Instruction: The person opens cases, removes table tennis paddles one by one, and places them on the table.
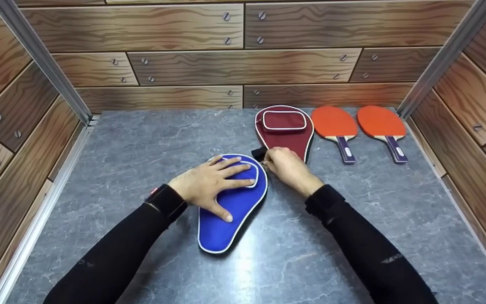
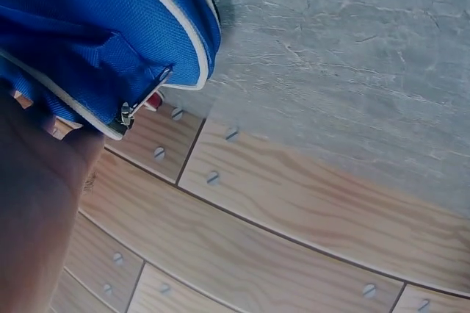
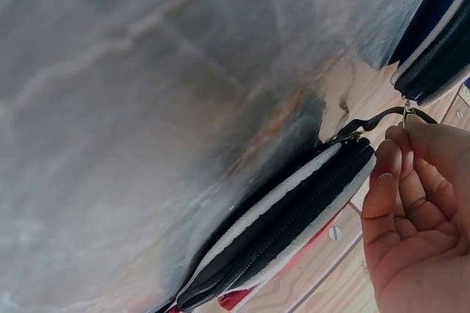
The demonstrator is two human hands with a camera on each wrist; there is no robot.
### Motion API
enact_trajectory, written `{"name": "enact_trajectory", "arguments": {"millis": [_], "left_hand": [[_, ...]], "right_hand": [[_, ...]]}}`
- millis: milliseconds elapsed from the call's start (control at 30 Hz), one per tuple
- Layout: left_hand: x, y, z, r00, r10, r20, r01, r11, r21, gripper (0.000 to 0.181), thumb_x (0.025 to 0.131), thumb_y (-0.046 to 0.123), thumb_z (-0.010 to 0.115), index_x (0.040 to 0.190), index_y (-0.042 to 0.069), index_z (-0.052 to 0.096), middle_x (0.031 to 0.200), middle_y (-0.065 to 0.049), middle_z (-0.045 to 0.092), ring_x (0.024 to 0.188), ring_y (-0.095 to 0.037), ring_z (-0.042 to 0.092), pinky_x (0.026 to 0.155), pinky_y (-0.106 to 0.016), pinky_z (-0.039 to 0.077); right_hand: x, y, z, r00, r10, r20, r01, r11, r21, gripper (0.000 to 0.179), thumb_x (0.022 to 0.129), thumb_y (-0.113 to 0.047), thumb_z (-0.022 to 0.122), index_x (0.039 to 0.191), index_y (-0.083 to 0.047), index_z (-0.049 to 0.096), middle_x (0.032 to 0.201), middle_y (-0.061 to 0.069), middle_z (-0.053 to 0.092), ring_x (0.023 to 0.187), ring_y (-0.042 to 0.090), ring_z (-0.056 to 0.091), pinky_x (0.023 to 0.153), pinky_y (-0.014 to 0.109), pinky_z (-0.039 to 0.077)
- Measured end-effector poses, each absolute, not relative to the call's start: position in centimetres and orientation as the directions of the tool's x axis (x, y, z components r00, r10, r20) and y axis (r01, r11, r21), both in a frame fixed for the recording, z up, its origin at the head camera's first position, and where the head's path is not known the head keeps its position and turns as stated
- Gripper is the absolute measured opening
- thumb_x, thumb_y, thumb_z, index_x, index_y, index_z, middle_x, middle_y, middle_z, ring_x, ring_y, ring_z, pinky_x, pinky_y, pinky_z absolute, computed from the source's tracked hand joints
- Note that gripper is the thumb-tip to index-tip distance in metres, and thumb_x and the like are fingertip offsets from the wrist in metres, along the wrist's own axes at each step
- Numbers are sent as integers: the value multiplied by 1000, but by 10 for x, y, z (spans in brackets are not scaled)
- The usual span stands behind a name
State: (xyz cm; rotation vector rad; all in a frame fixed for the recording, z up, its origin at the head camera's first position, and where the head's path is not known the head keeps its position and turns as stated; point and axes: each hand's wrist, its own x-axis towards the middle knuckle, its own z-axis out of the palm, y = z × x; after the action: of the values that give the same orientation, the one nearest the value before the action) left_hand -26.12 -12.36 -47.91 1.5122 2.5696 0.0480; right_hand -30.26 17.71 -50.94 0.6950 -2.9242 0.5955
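A blue table tennis bat case [image 1: 238,207] with white piping lies slanted on the grey tabletop. Spread over its upper part and small front pocket, my left hand [image 1: 209,183] rests with fingers extended. My right hand [image 1: 288,166] is at the case's upper right edge, pinching a zipper pull [image 3: 408,111] between thumb and fingertips. Black zipper tape edges the blue case [image 3: 440,45] in the right wrist view. Just behind my right hand lies a dark red bat case [image 1: 285,137], partly covered by that hand. A black strap [image 1: 259,153] shows beside my fingers.
Two table tennis bats with orange-red faces, a nearer one [image 1: 335,122] and a far right one [image 1: 381,122], lie beside the red case. Wood-patterned walls [image 1: 243,67] and metal corner posts [image 1: 441,59] bound the table [image 1: 141,135] at the back and sides.
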Motion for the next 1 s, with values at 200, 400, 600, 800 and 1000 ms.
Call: {"name": "enact_trajectory", "arguments": {"millis": [200,400,600,800,1000], "left_hand": [[-264,-128,-478,-515,849,-120,841,527,120,111,92,89,78,185,42,37,198,-6,26,187,-39,19,149,-73,20],[-271,-134,-480,-549,828,-114,820,560,120,109,93,87,78,185,40,39,198,-6,28,186,-39,20,149,-73,21],[-277,-136,-483,-574,812,-103,800,584,138,108,94,85,78,184,39,40,197,-7,29,186,-41,21,148,-75,21],[-282,-136,-483,-597,799,-74,789,601,123,106,94,84,79,183,38,43,196,-10,33,184,-44,25,146,-77,25],[-286,-136,-483,-624,780,-52,771,625,120,105,94,84,80,182,38,46,195,-10,35,183,-44,29,145,-77,28]], "right_hand": [[-299,179,-509,-881,-436,182,-473,808,-351,9,106,-6,77,101,-1,83,104,17,84,102,40,82,94,59,67],[-295,179,-507,-878,-442,185,-479,802,-357,8,105,-7,81,100,-2,82,103,17,83,100,39,81,93,60,66],[-292,177,-505,-878,-440,189,-479,799,-365,8,105,-7,80,98,-3,81,102,16,83,98,38,80,92,58,66],[-292,177,-507,-877,-442,189,-481,795,-371,9,107,-8,78,102,-3,84,104,16,85,100,37,82,93,57,67],[-292,176,-508,-881,-437,181,-473,799,-371,9,107,-9,78,103,-4,85,105,14,85,101,36,82,94,57,67]]}}
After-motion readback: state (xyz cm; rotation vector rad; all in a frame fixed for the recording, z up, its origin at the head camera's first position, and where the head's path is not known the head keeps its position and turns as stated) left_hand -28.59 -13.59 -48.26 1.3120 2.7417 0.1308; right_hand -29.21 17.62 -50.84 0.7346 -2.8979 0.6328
